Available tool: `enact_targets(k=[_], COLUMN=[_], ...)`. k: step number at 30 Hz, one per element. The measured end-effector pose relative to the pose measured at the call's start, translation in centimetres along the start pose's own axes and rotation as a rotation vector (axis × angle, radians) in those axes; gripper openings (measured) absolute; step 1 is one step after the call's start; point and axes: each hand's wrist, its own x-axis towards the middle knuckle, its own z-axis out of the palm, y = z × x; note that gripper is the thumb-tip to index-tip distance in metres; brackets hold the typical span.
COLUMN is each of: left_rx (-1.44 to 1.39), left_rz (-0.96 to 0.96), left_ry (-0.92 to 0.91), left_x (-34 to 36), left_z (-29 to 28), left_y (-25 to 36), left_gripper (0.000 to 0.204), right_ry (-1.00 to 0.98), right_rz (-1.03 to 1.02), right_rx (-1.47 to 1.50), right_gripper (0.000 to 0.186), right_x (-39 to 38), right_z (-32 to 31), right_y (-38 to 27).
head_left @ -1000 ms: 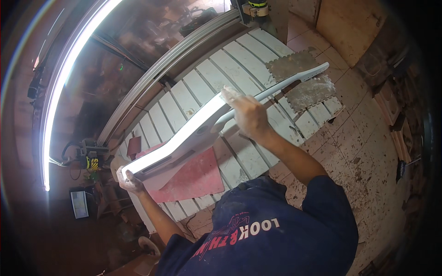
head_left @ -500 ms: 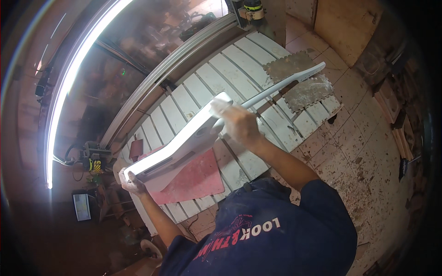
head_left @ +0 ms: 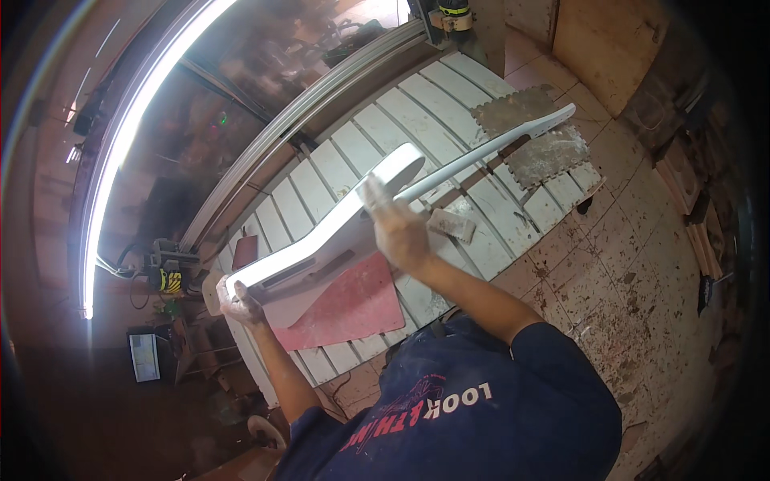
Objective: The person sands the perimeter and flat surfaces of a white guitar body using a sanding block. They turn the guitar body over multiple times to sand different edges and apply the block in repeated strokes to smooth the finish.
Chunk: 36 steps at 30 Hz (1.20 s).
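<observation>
A white electric guitar (head_left: 317,236) is held tilted on its edge above a slatted white bench, its neck (head_left: 481,152) stretching toward the far right. My left hand (head_left: 241,305) is closed round the body's near-left end, with the thumb on the edge. Against the body's bright upper edge, just below the rounded horn, my right hand (head_left: 397,228) presses with its fingers together. Its fingertips are blurred, and whatever may lie under them is hidden. Right of that hand, a small whitish block (head_left: 451,225) rests on the slats.
Under the guitar lies a pinkish-red sheet (head_left: 353,313) on the bench (head_left: 313,188). Grey mats (head_left: 545,156) lie below the neck end. A dark red piece (head_left: 245,252) sits at the left. A metal rail (head_left: 281,128) and a bright tube light (head_left: 120,152) run along the far side.
My right hand has slid down-left along the guitar's edge, away from the horn, uncovering the horn and the whitish block. My left hand keeps its hold. The whole view has shifted slightly.
</observation>
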Motion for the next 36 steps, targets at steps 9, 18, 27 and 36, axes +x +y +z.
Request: enact_targets(k=[9,18,27,36], left_rx=[-0.056,-0.136,-0.138,-0.145], left_rz=[-0.123,-0.153,-0.198,-0.165], left_ry=[-0.049,-0.14,-0.195,-0.202], left_x=[0.2,0.0,-0.1,0.2], left_z=[0.3,-0.4,-0.9,-1.5], left_y=[-0.1,-0.4,-0.2,0.3], left_gripper=[0.062,0.056,0.058,0.059], right_ry=[-0.117,-0.181,-0.077,-0.342], right_rz=[0.061,0.088,0.183,0.467], right_rx=[0.368,-0.147,-0.32,-0.306], right_gripper=[0.068,0.05,0.047,0.054], right_x=[-4.1,-2.6,-1.7,-1.0], right_z=[7.8,4.7,2.8,2.7], right_y=[-15.1,-7.6,-8.0,-9.4])
